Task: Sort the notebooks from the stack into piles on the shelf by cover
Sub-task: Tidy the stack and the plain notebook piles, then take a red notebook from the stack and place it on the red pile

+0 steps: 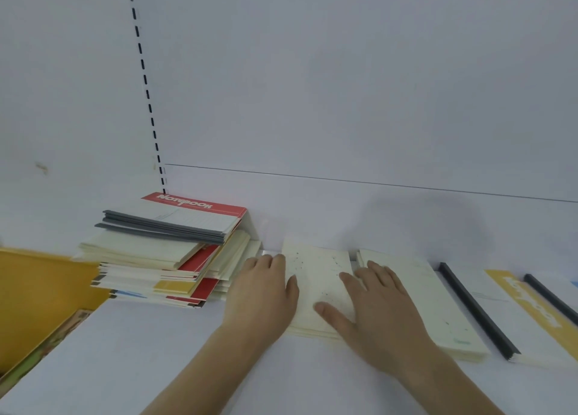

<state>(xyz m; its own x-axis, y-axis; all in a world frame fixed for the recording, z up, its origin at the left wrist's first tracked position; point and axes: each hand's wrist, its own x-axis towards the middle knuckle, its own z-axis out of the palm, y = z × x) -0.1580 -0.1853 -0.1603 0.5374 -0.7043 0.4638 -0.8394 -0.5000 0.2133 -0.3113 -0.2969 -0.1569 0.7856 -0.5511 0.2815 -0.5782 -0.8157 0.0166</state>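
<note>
A tall mixed stack of notebooks point(162, 252) stands at the left of the white shelf point(156, 345), topped by a red-headed "Notebook" cover with grey spines. In the middle lies a low pile of cream notebooks with small dark specks point(316, 274). My left hand point(266, 292) lies flat against that pile's left edge. My right hand point(375, 308) rests flat on its right side, fingers spread. Further right lie a plain cream pile point(438, 305), a white pile with a dark spine point(478, 311) and a yellow-banded pile point(538, 308).
A yellow box point(40, 295) sits at the far left, below the shelf's edge. The white back panel point(344, 101) rises behind the piles, with a slotted upright point(147, 95) at its left.
</note>
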